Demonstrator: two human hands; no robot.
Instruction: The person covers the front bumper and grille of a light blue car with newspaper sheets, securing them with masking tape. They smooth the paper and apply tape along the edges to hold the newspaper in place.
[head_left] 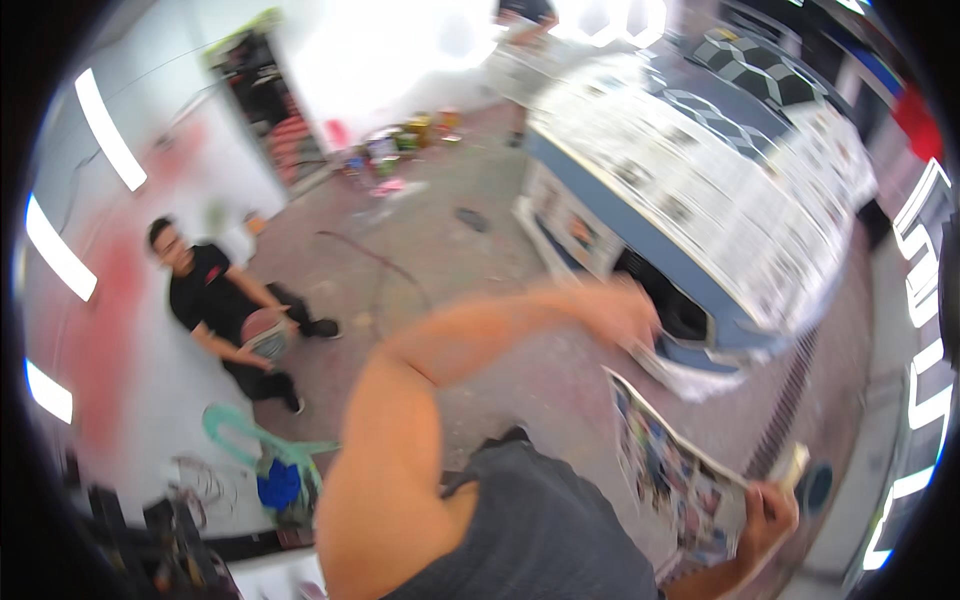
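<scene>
My left arm stretches across the middle, and my left hand (622, 312) is at the front of a car (590, 190), beside a dark opening in its bumper. Motion smears its fingers, so their grip does not show. Low on the right, my right hand (768, 518) is closed on the edge of a printed newspaper sheet (672, 470), which hangs down in front of me. Beside that hand is a pale yellowish object (793, 466), too blurred to name. Newspaper sheets (700, 190) cover the car's hood, while blue-grey bodywork shows along its front edge.
A seated person (215, 290) at left holds a rounded reddish object; another person (520, 40) stands beyond the car. Paint cans (400, 140) line the far wall. A hose (385, 262) crosses the floor. A green chair (235, 430) and a floor grate (785, 405) flank me.
</scene>
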